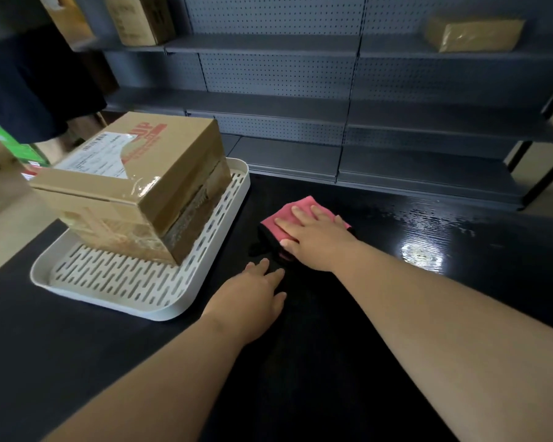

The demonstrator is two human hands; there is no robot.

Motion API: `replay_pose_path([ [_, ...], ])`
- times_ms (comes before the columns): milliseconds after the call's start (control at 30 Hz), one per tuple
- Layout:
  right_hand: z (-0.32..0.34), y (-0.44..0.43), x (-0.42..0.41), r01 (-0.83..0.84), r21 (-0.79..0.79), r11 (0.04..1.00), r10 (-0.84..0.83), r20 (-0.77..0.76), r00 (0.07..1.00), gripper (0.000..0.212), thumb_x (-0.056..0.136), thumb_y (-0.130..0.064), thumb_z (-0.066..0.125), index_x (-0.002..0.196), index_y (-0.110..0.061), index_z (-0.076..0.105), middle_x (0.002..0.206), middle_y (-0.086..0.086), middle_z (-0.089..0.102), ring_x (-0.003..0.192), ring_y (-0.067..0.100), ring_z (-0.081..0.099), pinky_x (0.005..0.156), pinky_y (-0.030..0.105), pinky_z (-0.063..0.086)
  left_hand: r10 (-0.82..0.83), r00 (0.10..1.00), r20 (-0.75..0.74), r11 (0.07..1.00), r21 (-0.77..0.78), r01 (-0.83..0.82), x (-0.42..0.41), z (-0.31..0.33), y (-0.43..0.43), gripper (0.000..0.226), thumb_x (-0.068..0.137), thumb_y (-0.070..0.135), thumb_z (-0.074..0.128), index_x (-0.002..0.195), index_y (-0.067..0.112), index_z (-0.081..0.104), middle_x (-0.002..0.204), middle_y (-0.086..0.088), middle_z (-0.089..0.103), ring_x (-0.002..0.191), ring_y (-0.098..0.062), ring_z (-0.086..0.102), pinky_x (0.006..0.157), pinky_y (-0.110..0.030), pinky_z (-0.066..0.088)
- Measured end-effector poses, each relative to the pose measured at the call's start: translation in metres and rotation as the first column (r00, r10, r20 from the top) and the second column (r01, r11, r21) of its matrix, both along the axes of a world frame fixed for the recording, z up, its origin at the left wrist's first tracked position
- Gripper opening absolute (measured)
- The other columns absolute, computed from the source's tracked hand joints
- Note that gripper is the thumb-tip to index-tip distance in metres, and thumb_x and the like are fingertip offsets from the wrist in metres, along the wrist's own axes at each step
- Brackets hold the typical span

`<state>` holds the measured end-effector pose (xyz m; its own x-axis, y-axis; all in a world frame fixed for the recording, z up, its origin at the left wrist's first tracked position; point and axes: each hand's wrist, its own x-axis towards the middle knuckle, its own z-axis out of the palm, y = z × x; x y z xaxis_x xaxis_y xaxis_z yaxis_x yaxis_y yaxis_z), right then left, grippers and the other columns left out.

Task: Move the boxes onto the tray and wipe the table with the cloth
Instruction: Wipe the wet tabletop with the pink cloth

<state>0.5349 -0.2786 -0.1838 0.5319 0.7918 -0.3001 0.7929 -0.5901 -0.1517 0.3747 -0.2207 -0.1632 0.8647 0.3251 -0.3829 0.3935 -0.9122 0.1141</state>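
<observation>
Two taped cardboard boxes are stacked on the white slotted tray (134,291) at the left of the black table (332,346): the upper box (147,161) carries a shipping label, and the lower box (125,232) shows beneath it. A pink cloth (292,212) with a dark edge lies flat on the table right of the tray. My right hand (316,239) presses palm-down on the cloth, fingers spread. My left hand (256,301) rests flat on the bare table just right of the tray's near corner, holding nothing.
Grey metal shelving (332,100) stands behind the table, with cardboard boxes (141,20) on its upper shelves and another box (473,33) at the right. A person in dark clothing (29,81) stands at the far left. A glare patch (422,253) shines on the table's right side.
</observation>
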Motion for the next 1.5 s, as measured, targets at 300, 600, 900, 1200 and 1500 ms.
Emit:
replay_pose_path([
  [300, 0.001, -0.086, -0.002, 0.539, -0.111, 0.835, -0.536, 0.058, 0.842, 0.057, 0.099, -0.05, 0.017, 0.151, -0.035, -0.003, 0.16, 0.003, -0.008, 0.146, 0.036, -0.005, 0.117, 0.055, 0.007, 0.019, 0.999, 0.047, 0.992, -0.126, -0.013, -0.06, 0.0, -0.003, 0.05, 0.102, 0.033, 0.034, 0.15, 0.024, 0.023, 0.16, -0.001, 0.01, 0.148, -0.017, 0.007, 0.117, -0.029, 0.017],
  [600, 0.003, -0.036, -0.18, 0.166, -0.011, 0.986, -0.167, -0.015, 0.986, 0.054, 0.099, -0.051, 0.023, 0.148, -0.043, 0.003, 0.16, -0.003, -0.01, 0.146, 0.031, -0.011, 0.113, 0.062, 0.001, -0.042, 0.993, 0.107, 0.999, -0.005, 0.043, -0.111, 0.006, 0.018, 0.031, 0.1, 0.031, 0.037, 0.11, 0.012, 0.06, 0.118, -0.007, 0.059, 0.107, -0.022, 0.056, 0.091, -0.032, 0.045],
  [900, 0.006, -0.093, -0.189, 0.717, -0.076, 0.693, -0.719, -0.018, 0.694, 0.055, 0.099, -0.049, 0.017, 0.15, -0.038, -0.001, 0.161, 0.0, -0.009, 0.145, 0.036, -0.007, 0.111, 0.065, 0.012, -0.047, 0.991, 0.121, 0.998, -0.045, 0.053, -0.152, 0.008, 0.033, 0.035, 0.099, 0.033, 0.039, 0.127, 0.018, 0.053, 0.127, -0.003, 0.054, 0.115, -0.02, 0.055, 0.097, -0.033, 0.046],
  [1200, 0.002, -0.093, -0.236, 0.473, -0.058, 0.879, -0.471, 0.047, 0.881, 0.055, 0.097, -0.056, 0.018, 0.148, -0.045, 0.0, 0.161, -0.005, -0.007, 0.147, 0.029, -0.006, 0.114, 0.061, 0.012, -0.059, 0.986, 0.157, 0.998, 0.016, 0.057, -0.144, 0.012, 0.025, 0.04, 0.099, 0.032, 0.038, 0.134, 0.015, 0.045, 0.136, -0.008, 0.048, 0.122, -0.025, 0.05, 0.099, -0.036, 0.046],
  [1500, 0.004, -0.052, -0.278, 0.435, -0.064, 0.898, -0.435, 0.016, 0.9, 0.057, 0.099, -0.051, 0.019, 0.149, -0.038, -0.005, 0.16, 0.003, -0.012, 0.145, 0.037, -0.011, 0.111, 0.065, 0.005, -0.045, 0.986, 0.159, 0.999, 0.03, 0.04, -0.15, 0.007, 0.029, 0.037, 0.1, 0.032, 0.036, 0.129, 0.013, 0.05, 0.131, -0.009, 0.051, 0.118, -0.026, 0.053, 0.098, -0.037, 0.046],
])
